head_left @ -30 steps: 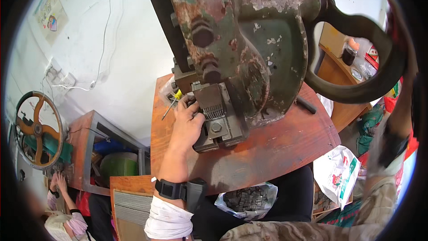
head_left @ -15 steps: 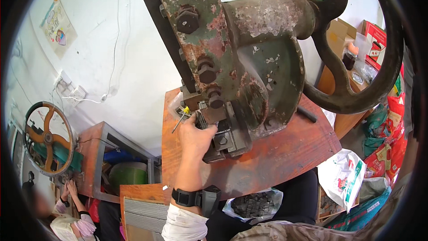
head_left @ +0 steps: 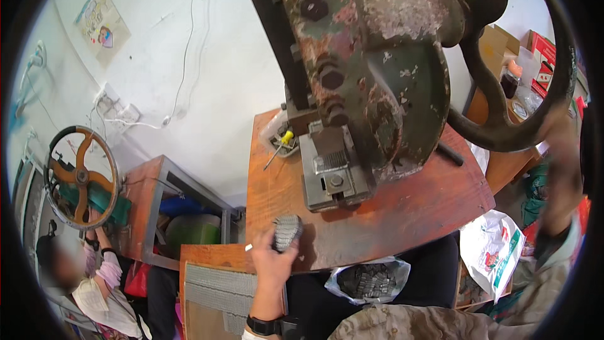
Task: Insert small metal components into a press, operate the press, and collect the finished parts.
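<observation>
Head view: the left hand [head_left: 272, 258] pinches a small ribbed metal piece [head_left: 287, 232] between fingertips at the front edge of the wooden bench [head_left: 402, 214], below the rusty hand press [head_left: 371, 82]. It looks stiff, light, best gripped by its sides. The right hand [head_left: 557, 170] is blurred near the handwheel [head_left: 503, 132]; I cannot tell how its fingers stand.

We have one view only, from the left of two fisheye cameras worn on the head, so no second view shares the scene. We look steeply down and forward over the wooden bench [head_left: 402, 214], very close to the rusty press [head_left: 371, 82], which fills the upper middle of the frame. The left hand [head_left: 274, 258] enters from the lower edge. Straight lines bow toward the dark round rim, and the white wall [head_left: 207, 75] lies beyond the bench at left.
</observation>
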`<state>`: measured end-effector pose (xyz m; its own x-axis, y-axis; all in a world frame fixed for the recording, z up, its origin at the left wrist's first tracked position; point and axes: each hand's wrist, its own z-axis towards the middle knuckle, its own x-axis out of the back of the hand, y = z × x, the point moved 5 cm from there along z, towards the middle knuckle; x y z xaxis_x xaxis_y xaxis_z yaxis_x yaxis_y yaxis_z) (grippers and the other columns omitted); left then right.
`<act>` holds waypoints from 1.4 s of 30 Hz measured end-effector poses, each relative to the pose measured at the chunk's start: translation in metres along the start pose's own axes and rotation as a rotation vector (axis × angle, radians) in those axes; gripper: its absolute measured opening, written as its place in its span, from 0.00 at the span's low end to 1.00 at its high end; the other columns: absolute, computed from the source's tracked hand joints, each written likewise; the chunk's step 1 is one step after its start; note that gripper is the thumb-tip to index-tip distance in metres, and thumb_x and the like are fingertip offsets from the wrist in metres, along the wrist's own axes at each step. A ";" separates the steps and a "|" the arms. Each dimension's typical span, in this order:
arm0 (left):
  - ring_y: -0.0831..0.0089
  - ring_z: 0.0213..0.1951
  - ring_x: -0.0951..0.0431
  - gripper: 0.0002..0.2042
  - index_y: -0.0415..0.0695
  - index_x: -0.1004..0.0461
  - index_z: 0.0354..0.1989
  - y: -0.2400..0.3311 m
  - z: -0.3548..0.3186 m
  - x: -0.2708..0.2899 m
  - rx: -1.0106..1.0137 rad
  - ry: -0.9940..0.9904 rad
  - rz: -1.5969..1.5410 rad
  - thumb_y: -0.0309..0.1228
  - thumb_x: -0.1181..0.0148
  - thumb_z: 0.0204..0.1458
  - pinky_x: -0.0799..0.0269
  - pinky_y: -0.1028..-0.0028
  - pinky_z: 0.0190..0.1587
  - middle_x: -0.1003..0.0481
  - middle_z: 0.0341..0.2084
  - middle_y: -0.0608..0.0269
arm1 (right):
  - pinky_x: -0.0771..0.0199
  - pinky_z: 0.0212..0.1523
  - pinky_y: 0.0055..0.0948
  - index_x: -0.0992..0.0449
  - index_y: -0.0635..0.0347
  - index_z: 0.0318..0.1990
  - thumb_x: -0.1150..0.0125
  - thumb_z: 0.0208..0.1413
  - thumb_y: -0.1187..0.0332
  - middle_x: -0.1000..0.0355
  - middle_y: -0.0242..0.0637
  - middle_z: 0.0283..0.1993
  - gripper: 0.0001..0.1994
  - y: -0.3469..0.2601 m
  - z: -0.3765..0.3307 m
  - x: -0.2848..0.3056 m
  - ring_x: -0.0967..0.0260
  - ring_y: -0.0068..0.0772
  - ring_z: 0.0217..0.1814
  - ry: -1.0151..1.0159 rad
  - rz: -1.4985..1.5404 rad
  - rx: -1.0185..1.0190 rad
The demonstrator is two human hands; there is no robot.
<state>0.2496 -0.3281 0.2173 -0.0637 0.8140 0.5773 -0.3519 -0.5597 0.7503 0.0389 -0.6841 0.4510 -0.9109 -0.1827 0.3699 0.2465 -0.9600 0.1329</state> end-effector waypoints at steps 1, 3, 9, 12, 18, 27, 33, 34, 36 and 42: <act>0.55 0.37 0.29 0.22 0.33 0.28 0.37 -0.002 -0.016 0.000 -0.100 -0.011 0.080 0.30 0.32 0.32 0.32 0.64 0.41 0.30 0.33 0.49 | 0.35 0.44 0.36 0.26 0.61 0.35 0.44 0.48 0.68 0.29 0.36 0.36 0.09 -0.025 -0.044 -0.038 0.33 0.36 0.41 -0.366 0.302 0.000; 0.52 0.38 0.32 0.23 0.35 0.29 0.37 0.024 -0.026 -0.029 -0.318 -0.099 0.137 0.29 0.32 0.29 0.34 0.61 0.41 0.31 0.34 0.50 | 0.33 0.42 0.37 0.25 0.58 0.36 0.34 0.36 0.71 0.29 0.40 0.35 0.14 -0.053 -0.112 -0.099 0.32 0.42 0.40 -0.538 0.447 -0.111; 0.59 0.40 0.34 0.25 0.39 0.28 0.41 0.048 -0.028 -0.055 -0.406 -0.160 0.247 0.30 0.32 0.27 0.41 0.63 0.44 0.32 0.35 0.57 | 0.39 0.54 0.42 0.32 0.56 0.52 0.33 0.36 0.53 0.37 0.44 0.54 0.33 -0.128 -0.129 -0.204 0.42 0.49 0.56 -0.700 0.515 -0.122; 0.58 0.40 0.35 0.26 0.40 0.28 0.41 0.046 -0.031 -0.054 -0.415 -0.174 0.250 0.31 0.32 0.27 0.41 0.63 0.44 0.32 0.35 0.57 | 0.42 0.55 0.42 0.34 0.55 0.54 0.35 0.34 0.48 0.37 0.41 0.55 0.37 -0.141 -0.129 -0.229 0.43 0.46 0.58 -0.756 0.465 -0.050; 0.58 0.41 0.34 0.27 0.39 0.29 0.43 0.037 -0.029 -0.055 -0.382 -0.205 0.282 0.35 0.32 0.30 0.42 0.60 0.45 0.32 0.36 0.56 | 0.42 0.55 0.42 0.34 0.56 0.55 0.36 0.33 0.44 0.36 0.37 0.55 0.40 -0.130 -0.138 -0.238 0.42 0.41 0.57 -0.781 0.365 -0.104; 0.57 0.36 0.32 0.25 0.39 0.30 0.38 0.056 -0.024 -0.079 -0.410 -0.061 0.520 0.43 0.34 0.36 0.39 0.60 0.39 0.31 0.30 0.55 | 0.40 0.53 0.40 0.30 0.59 0.49 0.34 0.37 0.51 0.32 0.42 0.49 0.31 -0.106 -0.158 -0.232 0.38 0.47 0.52 -0.636 0.618 -0.335; 0.69 0.30 0.34 0.25 0.40 0.32 0.37 0.025 -0.037 -0.050 0.592 -0.120 -1.213 0.55 0.54 0.52 0.38 0.70 0.34 0.33 0.26 0.65 | 0.38 0.52 0.39 0.27 0.58 0.45 0.35 0.41 0.54 0.29 0.42 0.44 0.25 -0.100 -0.162 -0.233 0.36 0.48 0.49 -0.565 0.665 -0.482; 0.69 0.30 0.34 0.25 0.40 0.32 0.37 0.024 -0.039 -0.042 0.589 -0.101 -1.201 0.55 0.54 0.52 0.38 0.70 0.34 0.33 0.26 0.65 | 0.38 0.52 0.39 0.27 0.58 0.44 0.35 0.41 0.54 0.29 0.42 0.43 0.23 -0.098 -0.163 -0.233 0.36 0.49 0.49 -0.560 0.629 -0.483; 0.70 0.27 0.39 0.28 0.41 0.33 0.36 0.032 -0.050 -0.038 0.757 -0.250 -1.673 0.58 0.58 0.52 0.41 0.72 0.31 0.36 0.24 0.64 | 0.37 0.52 0.39 0.26 0.58 0.43 0.35 0.42 0.55 0.29 0.41 0.43 0.22 -0.098 -0.162 -0.231 0.36 0.48 0.49 -0.562 0.628 -0.488; 0.70 0.26 0.41 0.28 0.41 0.33 0.35 0.023 -0.091 -0.039 0.809 -0.258 -1.765 0.58 0.58 0.52 0.44 0.72 0.30 0.38 0.23 0.63 | 0.36 0.50 0.39 0.26 0.60 0.41 0.35 0.42 0.57 0.29 0.41 0.42 0.20 -0.102 -0.161 -0.232 0.36 0.47 0.47 -0.542 0.635 -0.427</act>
<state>0.1589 -0.3588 0.1824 -0.0362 0.4530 -0.8908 0.5865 0.7314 0.3481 0.1713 -0.5780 0.2034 -0.3423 -0.6787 0.6497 0.4045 -0.7306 -0.5501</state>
